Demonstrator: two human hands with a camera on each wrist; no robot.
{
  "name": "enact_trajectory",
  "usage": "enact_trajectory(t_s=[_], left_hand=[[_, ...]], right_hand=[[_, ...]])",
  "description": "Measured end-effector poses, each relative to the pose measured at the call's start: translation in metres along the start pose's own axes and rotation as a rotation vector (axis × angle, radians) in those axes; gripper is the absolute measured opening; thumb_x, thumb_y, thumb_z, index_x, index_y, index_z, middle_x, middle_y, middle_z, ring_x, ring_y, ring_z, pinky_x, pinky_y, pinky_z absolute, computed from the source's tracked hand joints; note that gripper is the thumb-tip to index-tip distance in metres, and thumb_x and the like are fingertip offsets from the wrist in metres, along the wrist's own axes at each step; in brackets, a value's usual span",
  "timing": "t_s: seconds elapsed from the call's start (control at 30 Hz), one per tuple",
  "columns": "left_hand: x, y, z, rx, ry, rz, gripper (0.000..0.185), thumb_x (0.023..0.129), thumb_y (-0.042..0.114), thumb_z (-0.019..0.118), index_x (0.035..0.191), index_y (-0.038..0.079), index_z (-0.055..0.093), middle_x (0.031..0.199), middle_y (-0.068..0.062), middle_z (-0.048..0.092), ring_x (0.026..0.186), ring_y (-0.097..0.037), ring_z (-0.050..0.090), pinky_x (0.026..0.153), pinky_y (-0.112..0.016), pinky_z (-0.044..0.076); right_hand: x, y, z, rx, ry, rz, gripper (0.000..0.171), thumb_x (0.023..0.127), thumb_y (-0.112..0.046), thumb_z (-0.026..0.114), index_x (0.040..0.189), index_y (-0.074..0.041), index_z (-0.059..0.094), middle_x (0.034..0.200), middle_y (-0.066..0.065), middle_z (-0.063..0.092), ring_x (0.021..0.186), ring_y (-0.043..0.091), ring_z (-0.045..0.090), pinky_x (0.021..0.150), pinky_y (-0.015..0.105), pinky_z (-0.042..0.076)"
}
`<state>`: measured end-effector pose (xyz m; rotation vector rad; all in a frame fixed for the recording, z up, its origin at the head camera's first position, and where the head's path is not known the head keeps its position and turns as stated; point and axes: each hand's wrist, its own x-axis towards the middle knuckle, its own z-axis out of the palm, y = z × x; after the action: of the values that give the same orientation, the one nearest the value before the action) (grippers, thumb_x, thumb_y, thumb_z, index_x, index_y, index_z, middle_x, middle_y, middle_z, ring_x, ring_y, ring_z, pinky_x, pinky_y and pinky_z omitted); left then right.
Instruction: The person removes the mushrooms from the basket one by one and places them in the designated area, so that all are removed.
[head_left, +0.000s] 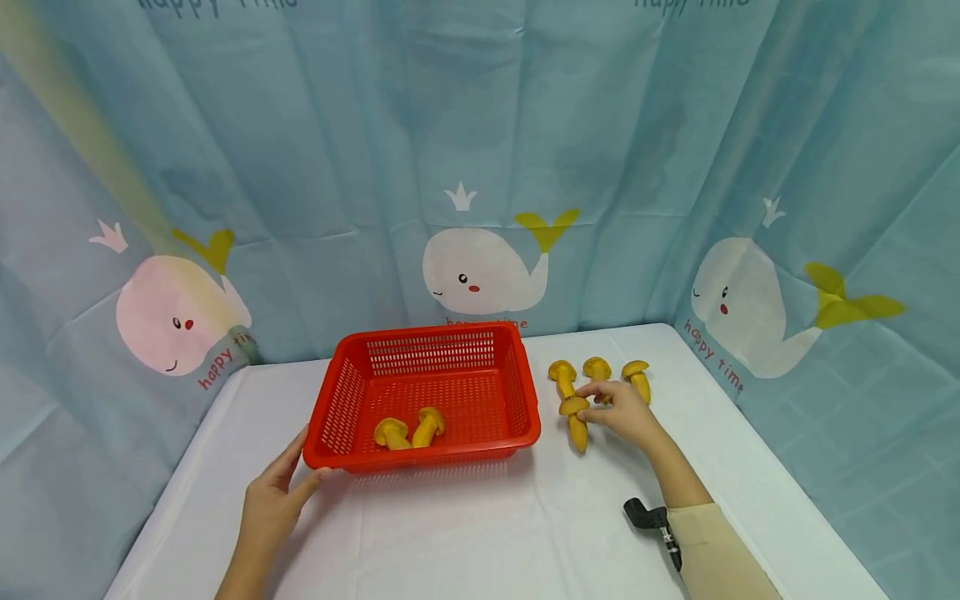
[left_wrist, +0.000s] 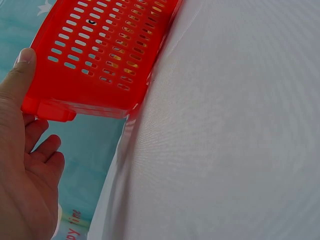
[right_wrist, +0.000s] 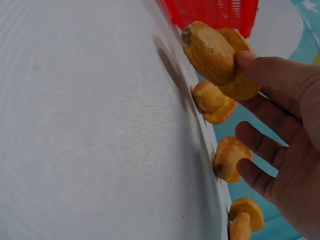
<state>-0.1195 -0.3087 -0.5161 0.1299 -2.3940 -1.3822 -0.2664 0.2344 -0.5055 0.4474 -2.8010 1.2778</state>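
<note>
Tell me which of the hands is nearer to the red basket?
Left. The left hand touches the near left corner of the red basket, thumb on its rim. The right hand is apart from it, holding a yellow mushroom to its right.

Printed text, as we read it: "happy time" in red script stood under each whale on the blue curtain (head_left: 480, 125); we found it again, cut off, along the curtain's top edge.
</note>
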Motion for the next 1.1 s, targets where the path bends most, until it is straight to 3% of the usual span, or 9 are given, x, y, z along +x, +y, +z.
enact_trajectory(t_s=[0.4, 0.63, 1.1], left_hand=[[-0.001, 0.002, 0.000, -0.015, 0.002, -0.018, 0.073, 0.090, 0.020, 0.080, 0.154, 0.024, 0.048, 0.156, 0.001, 0.050, 0.138, 0.012, 0.041, 0.101, -0.003, 0.038], [-0.001, 0.006, -0.001, 0.007, -0.004, -0.048, 0.073, 0.090, 0.027, 0.080, 0.154, 0.031, 0.046, 0.157, 0.003, 0.048, 0.139, 0.012, 0.039, 0.102, -0.005, 0.037], [-0.001, 0.004, 0.000, -0.003, 0.005, -0.007, 0.074, 0.088, 0.021, 0.081, 0.154, 0.028, 0.047, 0.156, 0.002, 0.049, 0.139, 0.011, 0.040, 0.102, -0.004, 0.037]], right_hand=[[-0.002, 0.004, 0.002, -0.030, -0.038, 0.051, 0.032, 0.084, -0.026, 0.086, 0.114, -0.019, 0.077, 0.109, 0.000, 0.074, 0.103, 0.025, 0.062, 0.086, 0.038, 0.054], [-0.001, 0.008, 0.002, -0.022, -0.043, 0.050, 0.031, 0.084, -0.026, 0.086, 0.113, -0.019, 0.077, 0.107, -0.001, 0.074, 0.101, 0.024, 0.061, 0.085, 0.037, 0.053], [-0.002, 0.011, 0.003, 0.001, -0.055, 0.063, 0.030, 0.084, -0.025, 0.086, 0.112, -0.018, 0.077, 0.104, -0.001, 0.073, 0.097, 0.023, 0.060, 0.081, 0.035, 0.052]])
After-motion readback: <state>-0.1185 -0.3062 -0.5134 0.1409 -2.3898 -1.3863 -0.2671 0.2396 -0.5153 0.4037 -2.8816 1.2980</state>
